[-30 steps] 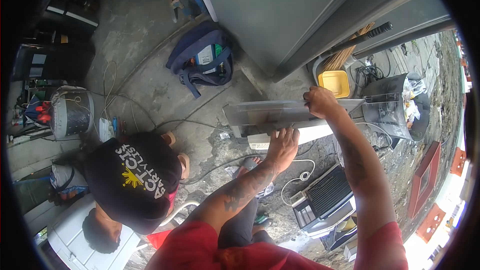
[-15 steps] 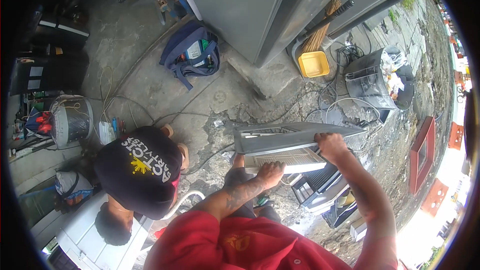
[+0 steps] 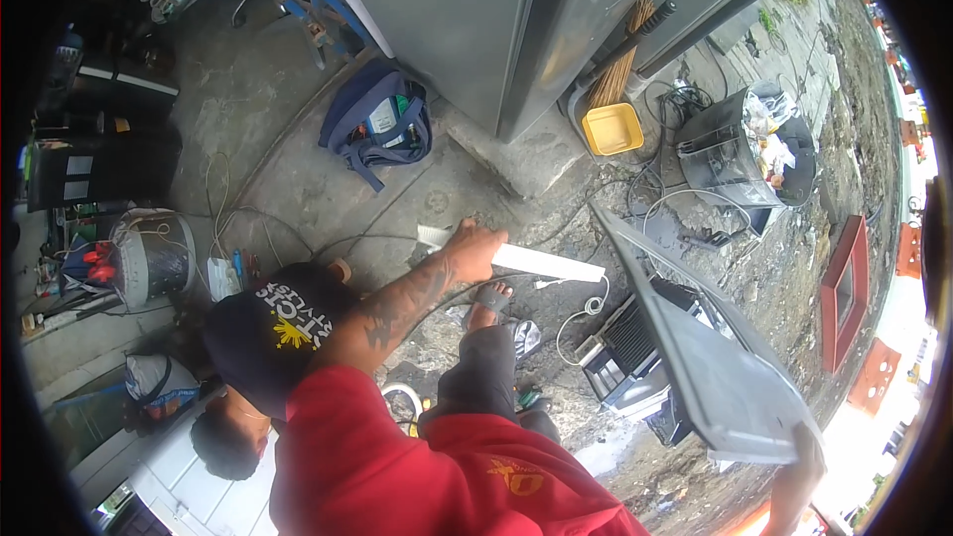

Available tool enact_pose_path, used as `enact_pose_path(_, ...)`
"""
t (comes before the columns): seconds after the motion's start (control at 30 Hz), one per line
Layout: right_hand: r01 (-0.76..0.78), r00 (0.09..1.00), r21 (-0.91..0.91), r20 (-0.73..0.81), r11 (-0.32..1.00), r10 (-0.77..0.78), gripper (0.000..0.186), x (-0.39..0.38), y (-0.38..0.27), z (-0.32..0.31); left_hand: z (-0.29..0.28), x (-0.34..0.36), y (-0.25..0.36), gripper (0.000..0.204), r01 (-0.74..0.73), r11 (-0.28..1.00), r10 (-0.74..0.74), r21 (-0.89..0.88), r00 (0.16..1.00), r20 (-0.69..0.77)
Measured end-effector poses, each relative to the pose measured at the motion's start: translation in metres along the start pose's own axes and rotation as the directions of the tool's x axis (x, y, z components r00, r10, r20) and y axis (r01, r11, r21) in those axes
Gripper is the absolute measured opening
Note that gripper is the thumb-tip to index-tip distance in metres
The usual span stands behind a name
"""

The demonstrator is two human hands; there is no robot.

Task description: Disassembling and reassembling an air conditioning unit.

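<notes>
My left hand (image 3: pixel 475 250) reaches out over the concrete ground and is closed on a long white plastic strip (image 3: pixel 541 262) that lies level in front of me. At the lower right rim, my right hand (image 3: pixel 799 462) grips the near end of a large grey plastic cover panel (image 3: pixel 695 357), which tilts up and away to the left. My foot in a sandal (image 3: pixel 488 303) stands just below the strip.
Another person in a black cap (image 3: pixel 273 328) crouches close on my left. A dismantled dark unit (image 3: pixel 635 352) and a white cable (image 3: pixel 586 316) lie under the panel. A blue backpack (image 3: pixel 377 124), a yellow dustpan (image 3: pixel 612 129), a grey bin (image 3: pixel 745 149) and a grey wall (image 3: pixel 516 30) stand ahead.
My left hand has let go of the grey panel and taken the white strip. My right hand has swung the panel down to the right.
</notes>
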State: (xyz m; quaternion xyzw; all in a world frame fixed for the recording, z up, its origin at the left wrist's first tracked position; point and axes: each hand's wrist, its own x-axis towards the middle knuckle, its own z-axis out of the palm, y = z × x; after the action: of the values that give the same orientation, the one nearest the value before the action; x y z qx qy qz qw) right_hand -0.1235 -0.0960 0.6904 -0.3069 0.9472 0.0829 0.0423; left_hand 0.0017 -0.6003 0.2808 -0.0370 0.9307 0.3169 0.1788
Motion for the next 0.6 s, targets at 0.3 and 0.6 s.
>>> enact_pose_path(0.3, -0.868, 0.367, 0.359, -0.006, 0.344, 0.93, 0.032, -0.103, 0.005, -0.07, -0.076, 0.147, -0.084, 0.029, -0.043, 0.973, -0.001, 0.227, 0.982, 0.19)
enact_pose_path(0.6, -0.879, 0.474, -0.062, -0.01, 0.473, 0.88, 0.044, -0.18, -0.022, -0.08, -0.07, 0.199, -0.037, 0.041, 0.081, 0.819, -0.077, 0.567, 0.997, -0.032)
